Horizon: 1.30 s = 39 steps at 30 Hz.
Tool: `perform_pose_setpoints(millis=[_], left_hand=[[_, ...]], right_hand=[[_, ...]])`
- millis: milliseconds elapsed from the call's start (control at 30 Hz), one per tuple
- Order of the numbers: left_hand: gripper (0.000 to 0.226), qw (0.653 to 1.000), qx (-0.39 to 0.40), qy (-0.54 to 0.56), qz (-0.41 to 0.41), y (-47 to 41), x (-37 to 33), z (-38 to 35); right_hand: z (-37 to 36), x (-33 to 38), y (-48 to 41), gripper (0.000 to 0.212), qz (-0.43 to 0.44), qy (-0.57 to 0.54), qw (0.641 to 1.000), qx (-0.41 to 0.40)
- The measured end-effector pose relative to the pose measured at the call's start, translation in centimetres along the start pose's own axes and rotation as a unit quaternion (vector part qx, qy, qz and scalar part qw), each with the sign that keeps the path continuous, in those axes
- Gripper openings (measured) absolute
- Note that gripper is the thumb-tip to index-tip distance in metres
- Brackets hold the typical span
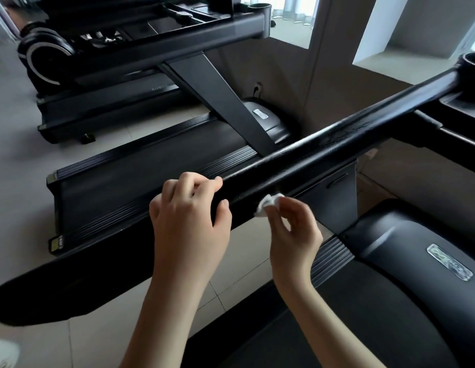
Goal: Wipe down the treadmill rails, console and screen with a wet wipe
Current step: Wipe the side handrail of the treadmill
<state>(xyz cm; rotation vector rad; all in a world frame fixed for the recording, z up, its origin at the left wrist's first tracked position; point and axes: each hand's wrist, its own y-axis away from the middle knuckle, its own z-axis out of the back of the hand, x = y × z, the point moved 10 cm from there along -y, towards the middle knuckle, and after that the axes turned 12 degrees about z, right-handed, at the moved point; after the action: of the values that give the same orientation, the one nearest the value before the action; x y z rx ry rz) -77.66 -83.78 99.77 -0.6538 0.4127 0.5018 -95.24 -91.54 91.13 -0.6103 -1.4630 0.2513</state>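
A thick black treadmill rail [337,139] runs diagonally from the lower left up to the console [467,102] at the upper right. My left hand [188,221] rests over the rail near its lower part, fingers loosely curled on the top edge. Just to its right, my right hand [292,235] pinches a small crumpled white wet wipe [268,204] against the underside of the rail. The rail surface above the wipe looks damp and streaky. No screen is in view.
A second treadmill [140,166] stands beside mine on the left, its slanted upright [217,102] crossing behind the rail. Further back sits another machine [45,59]. My treadmill's motor cover [416,251] lies at lower right. Tiled floor [16,168] shows on the left.
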Motion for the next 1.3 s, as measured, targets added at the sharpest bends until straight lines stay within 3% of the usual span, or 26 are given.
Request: perform_pose_setpoints(millis=[100,233,400,533,667,833,967,1133,1300], left_hand=[[0.034,1.0,0.001,0.0,0.001,0.0,0.1,0.0],[0.034,1.0,0.004,0.009,0.002,0.0,0.2,0.1],[0.036,1.0,0.023,0.02,-0.001,0.0,0.3,0.0],[0.036,0.998,0.037,0.041,0.005,0.1,0.8,0.9],[0.031,1.0,0.008,-0.025,0.017,0.6,2.5,2.5],[0.028,0.999,-0.004,-0.002,0.031,0.9,3.6,2.9],[0.029,0.999,-0.008,0.003,0.035,0.9,3.6,2.9],[0.029,0.999,-0.015,0.009,0.032,1.0,3.6,3.0],[0.028,0.999,-0.019,0.005,0.026,1.1,3.5,3.0]], right_hand=[[-1.0,3.5,0.3,0.012,0.148,0.036,0.987,0.045],[-0.1,2.7,-1.2,0.011,0.132,0.035,0.99,-0.026],[-2.0,5.7,0.3,0.009,0.289,0.108,0.949,0.064],[-1.5,5.2,-1.0,0.017,0.255,0.108,0.961,0.023],[-3.4,7.6,0.5,0.014,0.362,0.143,0.917,0.086],[-1.9,6.4,-1.2,0.013,0.286,0.164,0.944,0.024],[-3.7,8.2,1.5,0.01,0.373,0.156,0.909,0.099],[-1.5,5.7,-0.3,0.007,0.258,0.133,0.957,0.009],[-2.9,6.5,2.2,0.018,0.287,0.125,0.948,0.059]])
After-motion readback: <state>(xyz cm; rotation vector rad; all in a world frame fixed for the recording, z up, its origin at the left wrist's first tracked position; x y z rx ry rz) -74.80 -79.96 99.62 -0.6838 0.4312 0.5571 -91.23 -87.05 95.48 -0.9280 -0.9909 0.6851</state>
